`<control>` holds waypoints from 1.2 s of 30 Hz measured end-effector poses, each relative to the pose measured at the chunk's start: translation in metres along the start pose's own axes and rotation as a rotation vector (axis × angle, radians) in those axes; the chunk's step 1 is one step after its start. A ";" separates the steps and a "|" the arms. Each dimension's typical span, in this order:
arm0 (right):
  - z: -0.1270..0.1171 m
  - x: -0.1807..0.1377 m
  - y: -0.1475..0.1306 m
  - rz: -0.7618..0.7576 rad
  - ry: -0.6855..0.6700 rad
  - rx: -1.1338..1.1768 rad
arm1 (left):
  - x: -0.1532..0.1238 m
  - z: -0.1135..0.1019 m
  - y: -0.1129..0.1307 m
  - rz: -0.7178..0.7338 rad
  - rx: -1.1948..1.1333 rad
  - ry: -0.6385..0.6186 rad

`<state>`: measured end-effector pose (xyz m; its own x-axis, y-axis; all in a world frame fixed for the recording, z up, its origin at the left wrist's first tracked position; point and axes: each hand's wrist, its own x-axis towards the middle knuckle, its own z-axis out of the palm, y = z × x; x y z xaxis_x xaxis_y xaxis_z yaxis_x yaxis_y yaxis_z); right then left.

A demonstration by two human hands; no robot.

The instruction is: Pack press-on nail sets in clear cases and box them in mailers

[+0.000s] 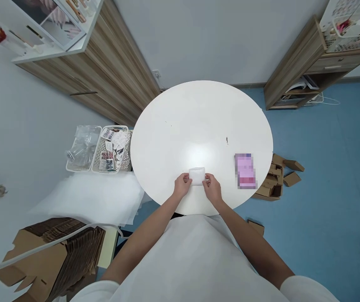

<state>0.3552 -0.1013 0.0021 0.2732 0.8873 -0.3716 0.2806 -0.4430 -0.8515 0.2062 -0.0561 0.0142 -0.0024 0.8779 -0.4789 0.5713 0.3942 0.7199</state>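
Note:
A small white wrapped packet (196, 176) lies at the near side of the round white table (199, 109). My left hand (182, 185) pinches its left edge between thumb and fingers. On the opposite edge, my right hand (212, 187) grips the packet the same way. What is inside the white wrapping is hidden. To the right of my hands, a flat pink rectangular thing (246, 171) rests on the table; it is pixelated, so its kind cannot be made out.
Left of the table stand a basket of printed cards (113, 149) and a basket with clear plastic (84, 147). White foam sheets (98, 199) lie below them, near stacked flat cardboard boxes (57, 256). On the right is an open carton of cardboard pieces (270, 180).

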 end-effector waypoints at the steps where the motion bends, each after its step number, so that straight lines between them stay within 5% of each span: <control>1: 0.001 0.000 -0.001 0.007 -0.002 0.002 | 0.000 0.000 -0.001 0.001 -0.018 0.006; 10: 0.040 0.001 -0.021 0.058 -0.028 0.044 | 0.004 -0.025 -0.027 0.067 -0.191 0.074; 25: 0.230 0.074 -0.129 -0.052 -0.246 0.016 | 0.105 -0.192 -0.085 0.109 -0.180 0.322; 36: 0.252 0.081 -0.140 -0.060 -0.253 0.008 | 0.109 -0.203 -0.098 0.185 -0.179 0.265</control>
<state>0.1058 0.0649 -0.0024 0.0167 0.9164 -0.3999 0.2818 -0.3880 -0.8775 -0.0169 0.0564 -0.0064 -0.1385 0.9694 -0.2025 0.4290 0.2430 0.8700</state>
